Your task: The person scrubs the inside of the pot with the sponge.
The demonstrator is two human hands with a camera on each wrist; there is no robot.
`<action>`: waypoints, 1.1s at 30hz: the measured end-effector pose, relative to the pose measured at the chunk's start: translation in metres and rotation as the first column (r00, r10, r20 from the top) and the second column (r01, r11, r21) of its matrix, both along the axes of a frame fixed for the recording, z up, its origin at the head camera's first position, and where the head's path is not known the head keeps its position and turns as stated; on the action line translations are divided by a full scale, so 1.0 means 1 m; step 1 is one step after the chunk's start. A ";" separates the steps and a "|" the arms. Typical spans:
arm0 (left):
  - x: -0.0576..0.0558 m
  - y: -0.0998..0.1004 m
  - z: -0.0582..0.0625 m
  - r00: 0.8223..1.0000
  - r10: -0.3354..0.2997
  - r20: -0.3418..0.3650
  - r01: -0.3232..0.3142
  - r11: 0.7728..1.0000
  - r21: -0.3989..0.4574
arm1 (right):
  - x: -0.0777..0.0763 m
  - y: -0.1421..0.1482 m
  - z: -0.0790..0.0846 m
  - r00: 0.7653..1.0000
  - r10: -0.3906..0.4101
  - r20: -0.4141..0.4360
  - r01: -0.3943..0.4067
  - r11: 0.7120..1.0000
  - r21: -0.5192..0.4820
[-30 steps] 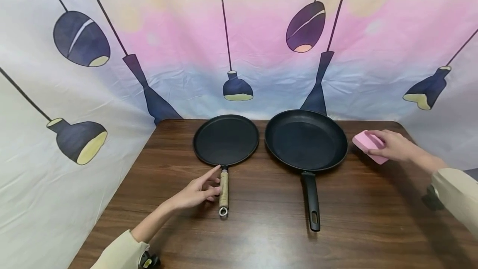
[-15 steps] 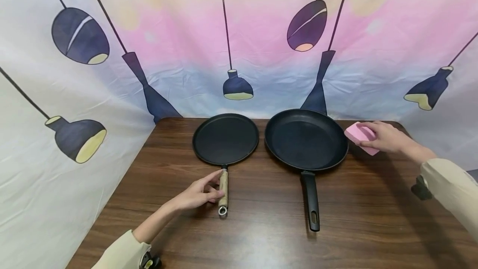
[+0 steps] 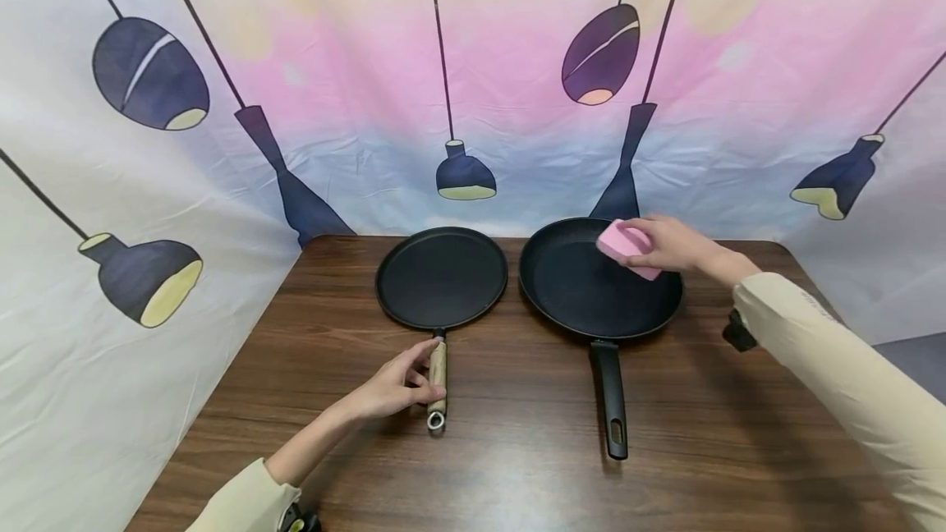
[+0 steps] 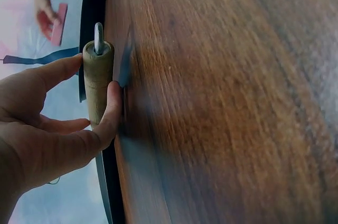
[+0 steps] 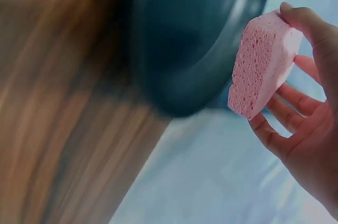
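Note:
A flat black crepe pan (image 3: 442, 277) lies toward the back of the table, its wooden handle (image 3: 438, 368) pointing at me. My left hand (image 3: 395, 384) pinches this handle from the left, thumb and fingertips on opposite sides of the wood in the left wrist view. To the right lies a deeper black frying pan (image 3: 565, 294) with a black handle (image 3: 610, 409). My right hand (image 3: 668, 245) holds a pink sponge (image 5: 256, 65) by its edges, thumb on one side and fingers on the other. In the head view the sponge overlaps the back right of the frying pan.
Both pans rest on a dark brown wooden table (image 3: 502, 450). Behind it hangs a pastel cloth (image 3: 384, 105) printed with dark lamps, close to the table's back edge. A pale cloth (image 3: 89, 384) hangs along the left side.
My right hand has carried the sponge leftward from the table's right side to over the frying pan. The left hand stays at the wooden handle, its fingers shifting slightly; the pans stay put.

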State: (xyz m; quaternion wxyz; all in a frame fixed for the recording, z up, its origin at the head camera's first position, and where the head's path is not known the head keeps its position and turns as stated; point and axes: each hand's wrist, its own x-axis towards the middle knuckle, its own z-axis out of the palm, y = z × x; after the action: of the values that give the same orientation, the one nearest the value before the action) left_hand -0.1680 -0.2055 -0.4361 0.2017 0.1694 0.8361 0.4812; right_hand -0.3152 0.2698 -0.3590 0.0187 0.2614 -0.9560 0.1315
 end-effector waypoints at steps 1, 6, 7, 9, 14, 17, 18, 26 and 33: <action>0.000 0.000 0.000 1.000 0.003 0.000 -0.003 1.000 -0.004 | -0.001 -0.011 0.000 1.000 0.016 0.003 -0.016 1.000 -0.015; 0.000 0.003 -0.001 1.000 0.007 -0.008 -0.007 1.000 -0.019 | 0.000 -0.061 -0.001 0.992 0.118 0.050 -0.113 0.989 -0.091; 0.000 0.004 -0.002 1.000 0.006 -0.009 -0.007 1.000 -0.019 | -0.001 -0.071 -0.001 0.989 0.135 0.064 -0.129 0.987 -0.095; -0.001 0.004 -0.003 1.000 0.009 -0.013 -0.009 1.000 -0.020 | -0.002 -0.092 -0.001 0.983 0.167 0.076 -0.159 0.983 -0.095; -0.003 0.003 -0.003 0.999 0.032 -0.003 -0.032 0.999 -0.019 | -0.011 -0.148 -0.003 0.974 0.208 0.091 -0.203 0.977 -0.056; -0.003 0.004 -0.003 0.999 0.048 0.014 -0.047 0.999 -0.013 | -0.016 -0.179 -0.007 0.968 0.232 0.098 -0.232 0.973 -0.012; -0.004 0.004 -0.004 0.998 0.053 0.021 -0.052 0.999 -0.013 | -0.017 -0.188 -0.009 0.965 0.239 0.105 -0.241 0.970 0.006; -0.002 0.004 -0.001 0.998 0.054 0.032 -0.053 0.998 -0.034 | -0.031 -0.251 -0.043 0.979 0.159 0.128 -0.170 0.982 0.084; 0.000 0.006 0.000 0.990 0.053 0.127 -0.060 0.997 0.050 | -0.037 -0.263 -0.066 0.987 0.058 0.150 -0.071 0.994 0.080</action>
State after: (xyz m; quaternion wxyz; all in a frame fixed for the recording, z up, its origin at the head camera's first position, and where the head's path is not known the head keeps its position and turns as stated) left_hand -0.1684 -0.1993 -0.4364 0.2357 0.1203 0.8131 0.5185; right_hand -0.3523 0.0068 -0.4246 -0.0675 0.2824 -0.9505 0.1102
